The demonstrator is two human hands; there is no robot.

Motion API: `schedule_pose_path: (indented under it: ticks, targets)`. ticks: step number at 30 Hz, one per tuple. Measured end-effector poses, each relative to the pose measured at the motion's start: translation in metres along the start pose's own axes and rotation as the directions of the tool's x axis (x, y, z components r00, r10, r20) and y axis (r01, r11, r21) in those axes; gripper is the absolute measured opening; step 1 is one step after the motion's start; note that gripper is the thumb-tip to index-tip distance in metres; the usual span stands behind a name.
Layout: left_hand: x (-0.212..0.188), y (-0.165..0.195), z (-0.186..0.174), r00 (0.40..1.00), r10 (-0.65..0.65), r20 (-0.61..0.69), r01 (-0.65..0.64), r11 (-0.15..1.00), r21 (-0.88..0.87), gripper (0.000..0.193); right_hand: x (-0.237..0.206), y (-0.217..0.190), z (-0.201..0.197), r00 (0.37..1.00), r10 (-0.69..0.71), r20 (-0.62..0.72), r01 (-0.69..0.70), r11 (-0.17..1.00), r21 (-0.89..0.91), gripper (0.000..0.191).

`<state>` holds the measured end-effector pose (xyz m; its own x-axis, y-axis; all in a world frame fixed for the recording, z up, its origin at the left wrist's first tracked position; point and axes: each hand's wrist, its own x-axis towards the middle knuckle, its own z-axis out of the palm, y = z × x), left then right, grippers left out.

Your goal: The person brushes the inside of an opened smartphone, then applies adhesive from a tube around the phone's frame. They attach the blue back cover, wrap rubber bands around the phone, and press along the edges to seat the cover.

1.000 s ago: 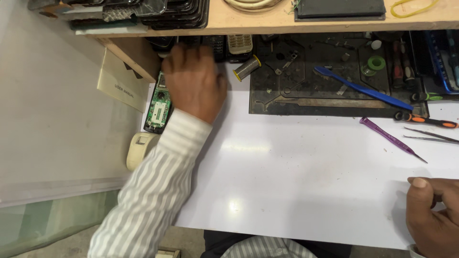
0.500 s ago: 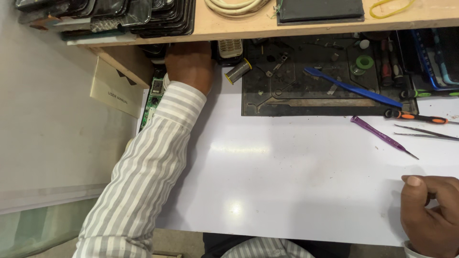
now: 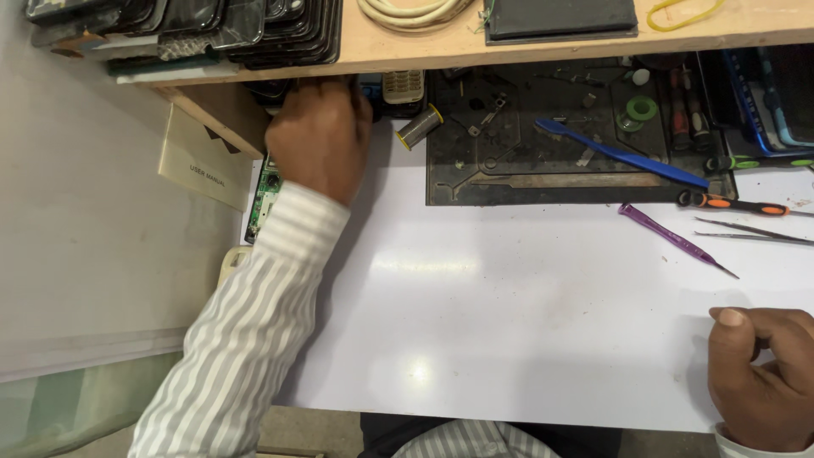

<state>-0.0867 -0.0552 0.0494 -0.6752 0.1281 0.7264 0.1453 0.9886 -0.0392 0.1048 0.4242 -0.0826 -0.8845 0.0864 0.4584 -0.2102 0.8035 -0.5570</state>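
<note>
My left hand [image 3: 318,136] reaches under the front edge of the wooden shelf [image 3: 509,47] at the table's far left. Its fingertips are hidden in the dark gap, so I cannot tell whether it holds anything. Just below the wrist lies a green circuit board [image 3: 267,191], partly covered by my striped sleeve. An old keypad phone [image 3: 402,86] and a small wire spool [image 3: 420,127] sit right of that hand. My right hand [image 3: 763,373] rests on the white table [image 3: 509,322] at the near right, fingers curled in and holding nothing.
A black work mat [image 3: 551,178] carries a blue brush-like tool [image 3: 619,154] and small parts. A purple screwdriver [image 3: 674,239], an orange-black screwdriver [image 3: 738,203] and tweezers [image 3: 750,231] lie on the right. Stacked phone screens [image 3: 212,25] top the shelf. A booklet [image 3: 203,161] leans at left.
My left hand pushed deeper under the shelf and has since drawn back slightly. The right hand has stayed in place with its fingers curled.
</note>
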Motion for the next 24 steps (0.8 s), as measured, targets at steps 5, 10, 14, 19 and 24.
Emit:
schedule_pose_path:
  ticks: [5,10,14,19,24]
  targets:
    - [-0.022,0.028,-0.065,0.987,-0.160,-0.034,0.144,0.947,-0.287,0.019,0.010,-0.006,-0.001,1.000,-0.017,0.009,0.017,1.000,-0.018,0.027]
    - [-0.041,0.052,-0.092,0.827,-0.367,0.426,0.554,0.404,-0.728,0.020,0.028,-0.052,-0.009,0.997,0.057,0.055,-0.059,0.998,0.033,0.013]
    - [-0.051,0.068,-0.087,0.640,-0.178,0.747,0.742,-0.110,-0.662,0.024,0.044,-0.112,-0.015,0.987,0.124,0.099,-0.140,0.973,0.182,0.030]
    - [-0.057,0.082,-0.073,0.607,0.048,0.793,0.789,-0.152,-0.595,0.027,0.088,-0.156,-0.012,0.970,-0.023,0.242,-0.016,0.987,0.161,0.062]
    - [-0.055,0.089,-0.053,0.592,0.156,0.790,0.804,-0.174,-0.568,0.027,0.136,-0.165,-0.005,0.869,-0.339,0.360,0.211,0.913,0.349,0.091]
